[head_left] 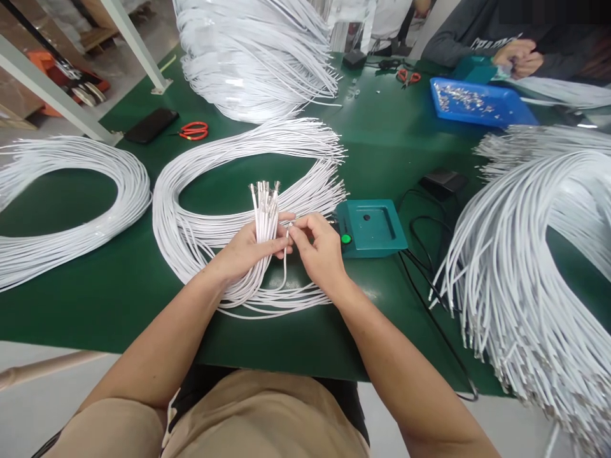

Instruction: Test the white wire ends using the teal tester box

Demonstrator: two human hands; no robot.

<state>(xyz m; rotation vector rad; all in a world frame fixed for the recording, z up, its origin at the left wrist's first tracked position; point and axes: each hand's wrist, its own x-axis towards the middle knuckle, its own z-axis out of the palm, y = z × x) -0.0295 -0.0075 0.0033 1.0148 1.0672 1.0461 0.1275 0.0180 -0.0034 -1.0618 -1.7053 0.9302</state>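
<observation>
My left hand (248, 251) is closed around a bunch of white cables (266, 222), whose metal-tipped ends stand upright above the thumb. Between the fingertips of my right hand (317, 245) is the end of a single white cable (286, 254), which hangs down beside the bunch. The fingers of both hands nearly meet there, so the tip is partly covered. Beneath and behind the hands lies a large looped bundle of white cables (167, 203). Just right of my right hand sits a small teal machine (377, 229) with a lit green button.
More cable coils lie at left (128, 184) and right (506, 254), with a tall bundle (252, 57) behind. A phone (151, 125), red-handled snips (193, 131) and a blue tray (482, 105) of small metal parts are on the green table (162, 318). Another person's hands (520, 58) work opposite.
</observation>
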